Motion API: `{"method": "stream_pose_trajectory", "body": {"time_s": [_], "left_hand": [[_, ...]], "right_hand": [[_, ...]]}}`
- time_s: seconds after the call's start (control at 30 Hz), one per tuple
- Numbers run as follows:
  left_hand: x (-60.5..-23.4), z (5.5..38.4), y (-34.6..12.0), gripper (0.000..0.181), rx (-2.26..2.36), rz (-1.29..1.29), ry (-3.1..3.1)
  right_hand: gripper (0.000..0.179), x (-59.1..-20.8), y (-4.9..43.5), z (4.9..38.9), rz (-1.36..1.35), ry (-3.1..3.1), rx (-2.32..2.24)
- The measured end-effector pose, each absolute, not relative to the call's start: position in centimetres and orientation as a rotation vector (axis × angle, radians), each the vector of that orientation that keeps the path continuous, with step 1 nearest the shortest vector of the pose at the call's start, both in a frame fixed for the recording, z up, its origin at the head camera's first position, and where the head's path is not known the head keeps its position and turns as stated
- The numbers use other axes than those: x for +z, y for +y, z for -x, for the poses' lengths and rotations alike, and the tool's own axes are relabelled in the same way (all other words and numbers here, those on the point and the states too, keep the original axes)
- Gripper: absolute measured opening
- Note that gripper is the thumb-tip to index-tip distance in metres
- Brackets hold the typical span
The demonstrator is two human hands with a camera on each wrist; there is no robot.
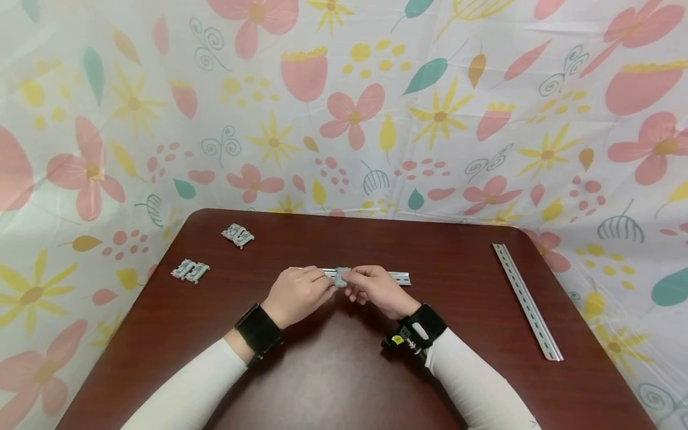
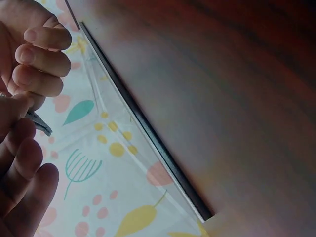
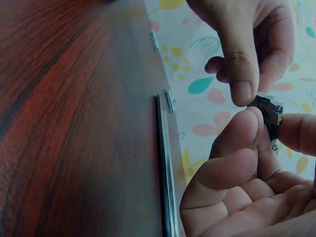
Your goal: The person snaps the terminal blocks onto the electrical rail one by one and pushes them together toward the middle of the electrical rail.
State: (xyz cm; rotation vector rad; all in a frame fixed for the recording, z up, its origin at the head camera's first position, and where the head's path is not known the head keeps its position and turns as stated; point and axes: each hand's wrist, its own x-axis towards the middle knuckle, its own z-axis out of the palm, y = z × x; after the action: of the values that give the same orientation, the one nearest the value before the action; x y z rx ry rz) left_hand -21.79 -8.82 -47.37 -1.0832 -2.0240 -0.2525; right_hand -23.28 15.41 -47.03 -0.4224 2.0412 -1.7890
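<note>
A small grey terminal block (image 1: pixel 341 277) is held up between both hands, over a slotted metal DIN rail (image 1: pixel 400 278) lying across the table. My left hand (image 1: pixel 302 294) pinches its left side with thumb and forefinger; in the left wrist view that hand's other fingers (image 2: pixel 37 182) are loosely extended. From the right, my right hand (image 1: pixel 380 291) pinches the same block (image 3: pixel 269 116) between thumb and fingers, its other fingers curled in. Fingers cover part of the block, and the hands hide much of the rail.
Two groups of grey terminal blocks lie on the table's left side, one farther back (image 1: pixel 237 235) and one nearer (image 1: pixel 190 271). A second, longer DIN rail (image 1: pixel 527 301) lies along the right side. Behind the brown table (image 1: pixel 333 382) hangs a flower-patterned cloth (image 1: pixel 355 77).
</note>
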Motion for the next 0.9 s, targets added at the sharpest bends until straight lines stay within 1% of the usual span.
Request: {"method": "stream_pose_trajectory", "body": {"time_s": [0.2, 0.4, 0.63, 0.9], "left_hand": [[-47.3, 21.6, -9.0, 0.025, -0.307, 1.117, -2.101], [-46.6, 21.9, -10.1, 0.033, -0.451, 1.078, -2.443], [-46.1, 23.4, -12.3, 0.032, -0.487, 0.942, -2.813], [-46.5, 25.2, -13.7, 0.027, -0.518, 0.880, -2.835]], "right_hand": [[0.036, -47.4, 15.5, 23.1, 0.428, 2.096, -1.750], [0.033, -47.3, 15.5, 23.1, 0.402, 2.180, -1.727], [0.033, -47.1, 15.8, 23.8, 0.384, 2.399, -1.587], [0.033, -46.0, 15.4, 25.1, 0.430, 2.616, -1.367]]}}
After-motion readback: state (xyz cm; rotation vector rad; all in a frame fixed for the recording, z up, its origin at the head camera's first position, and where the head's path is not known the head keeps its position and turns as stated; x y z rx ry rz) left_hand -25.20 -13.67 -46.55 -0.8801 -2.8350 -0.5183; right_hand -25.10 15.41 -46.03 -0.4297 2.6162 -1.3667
